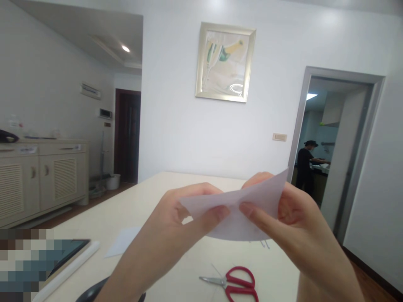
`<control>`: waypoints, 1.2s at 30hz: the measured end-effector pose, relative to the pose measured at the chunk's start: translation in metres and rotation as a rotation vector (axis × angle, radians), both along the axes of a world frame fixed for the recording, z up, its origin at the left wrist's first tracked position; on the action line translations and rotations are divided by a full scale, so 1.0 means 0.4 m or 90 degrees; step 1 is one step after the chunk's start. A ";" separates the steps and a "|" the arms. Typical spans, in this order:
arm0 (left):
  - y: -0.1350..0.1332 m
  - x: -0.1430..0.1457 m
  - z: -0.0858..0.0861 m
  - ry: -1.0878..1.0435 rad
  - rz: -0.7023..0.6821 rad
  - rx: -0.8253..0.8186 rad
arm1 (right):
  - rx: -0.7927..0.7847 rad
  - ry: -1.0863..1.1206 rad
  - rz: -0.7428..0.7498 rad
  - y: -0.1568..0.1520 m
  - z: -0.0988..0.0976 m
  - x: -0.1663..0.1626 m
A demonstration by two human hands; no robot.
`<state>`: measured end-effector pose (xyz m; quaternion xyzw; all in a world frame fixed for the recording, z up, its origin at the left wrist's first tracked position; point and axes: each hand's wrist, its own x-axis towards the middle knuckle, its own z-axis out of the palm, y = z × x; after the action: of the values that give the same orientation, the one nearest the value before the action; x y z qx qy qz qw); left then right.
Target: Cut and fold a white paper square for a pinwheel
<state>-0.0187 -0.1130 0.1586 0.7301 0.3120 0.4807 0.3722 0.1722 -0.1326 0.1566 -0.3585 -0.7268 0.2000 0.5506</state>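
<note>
Above the table, a sheet of white paper (233, 226) is held up between both hands, bent where the thumbs press on it. My left hand (192, 209) pinches its left part, thumb on the near face and fingers behind. On the right part, my right hand (283, 209) grips in the same way, with its fingers partly hidden by the paper. Below the hands lies a pair of scissors (241, 283) with red handles, blades pointing left. Another piece of white paper (121, 241) rests on the table to the left, partly covered by my left forearm.
The cream table (163, 184) reaches to the wall. At its near left are a white rod-like edge (67, 270), a blurred-out area and a dark rounded object (94, 289). A cabinet (59, 167) stands left; through the right doorway, a person (304, 163) stands in another room.
</note>
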 end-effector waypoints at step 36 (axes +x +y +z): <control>0.028 -0.011 -0.025 -0.178 -0.095 0.017 | 0.253 -0.245 0.103 0.026 0.011 -0.010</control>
<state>-0.0229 -0.1019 0.1485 0.6821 0.1958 0.5529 0.4366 0.1683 -0.1224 0.1609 -0.2156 -0.8693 0.0254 0.4441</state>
